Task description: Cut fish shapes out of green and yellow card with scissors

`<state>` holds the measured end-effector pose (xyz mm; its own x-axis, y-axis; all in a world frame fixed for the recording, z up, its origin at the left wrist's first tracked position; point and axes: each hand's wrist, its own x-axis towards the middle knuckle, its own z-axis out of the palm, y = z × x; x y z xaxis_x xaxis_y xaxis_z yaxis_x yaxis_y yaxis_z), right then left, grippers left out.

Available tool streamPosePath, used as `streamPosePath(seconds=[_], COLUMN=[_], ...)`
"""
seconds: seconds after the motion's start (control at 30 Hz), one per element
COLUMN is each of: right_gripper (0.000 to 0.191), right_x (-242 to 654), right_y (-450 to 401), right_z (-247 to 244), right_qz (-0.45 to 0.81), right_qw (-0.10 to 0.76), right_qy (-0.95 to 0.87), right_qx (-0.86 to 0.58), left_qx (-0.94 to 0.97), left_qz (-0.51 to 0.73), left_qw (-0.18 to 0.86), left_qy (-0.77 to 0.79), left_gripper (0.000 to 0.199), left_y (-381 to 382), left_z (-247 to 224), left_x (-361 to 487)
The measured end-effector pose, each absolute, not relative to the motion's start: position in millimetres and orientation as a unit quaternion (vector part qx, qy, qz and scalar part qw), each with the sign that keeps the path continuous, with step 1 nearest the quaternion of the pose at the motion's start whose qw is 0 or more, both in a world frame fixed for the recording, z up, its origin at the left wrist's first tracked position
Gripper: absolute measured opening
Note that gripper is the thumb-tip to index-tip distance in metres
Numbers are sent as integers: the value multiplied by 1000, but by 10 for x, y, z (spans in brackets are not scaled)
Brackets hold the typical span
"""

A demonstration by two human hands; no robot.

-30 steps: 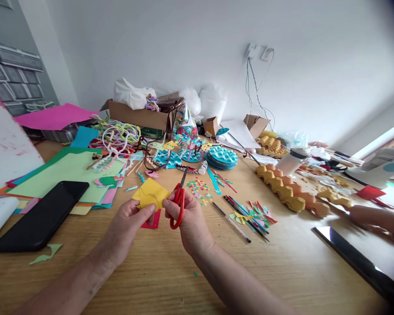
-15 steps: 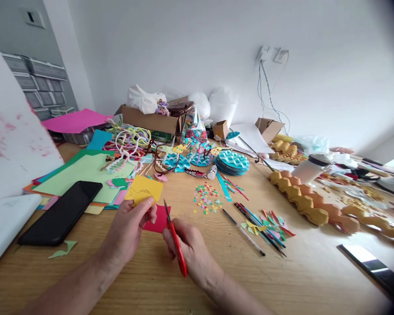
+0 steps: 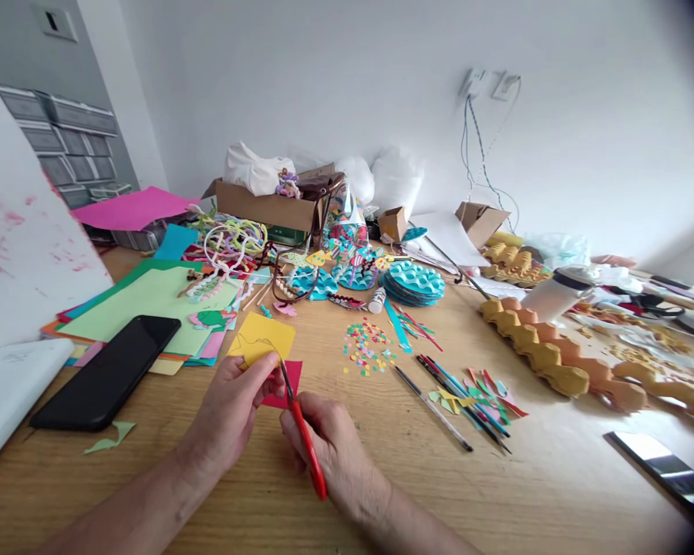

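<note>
My left hand (image 3: pixel 231 412) pinches the lower edge of a yellow paper (image 3: pixel 274 333) between thumb and fingers. A fish-like outline is drawn on the paper in dark line. In my right hand (image 3: pixel 338 451) is a pair of red-handled scissors (image 3: pixel 308 439), its blades pointing up and left. The blade tips reach the paper's edge by my left thumb; whether they cut into it I cannot tell. Behind both hands a red paper square (image 3: pixel 291 381) lies on the table, partly covered by my fingers and the scissors.
A black phone (image 3: pixel 109 370) lies at left beside stacked coloured paper (image 3: pixel 144 297). Right of my hands are confetti dots (image 3: pixel 367 347), pens (image 3: pixel 433 408) and paper scraps. Turquoise scalloped discs (image 3: pixel 413 284) stand behind; egg-carton strips (image 3: pixel 532 347) lie at right.
The scissors have moved up and left, so their tips now meet the yellow paper. The paper has shifted slightly right and shows more of its drawing.
</note>
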<state>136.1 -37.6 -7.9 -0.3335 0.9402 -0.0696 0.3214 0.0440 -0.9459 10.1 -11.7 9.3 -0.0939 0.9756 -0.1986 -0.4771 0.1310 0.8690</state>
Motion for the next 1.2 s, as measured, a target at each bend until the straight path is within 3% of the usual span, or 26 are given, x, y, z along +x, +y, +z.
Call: streamPosePath(seconds=[1.2], right_gripper=[38], right_x=[1372], right_y=[-371], right_z=[-168], right_qz=[491], right_qw=[313], right_qy=[-650], right_qx=[-488], left_qx=[315], left_qz=[582], left_qw=[588], left_qy=[465], left_gripper=[10], left_y=[-150], left_z=[134], left_x=[148])
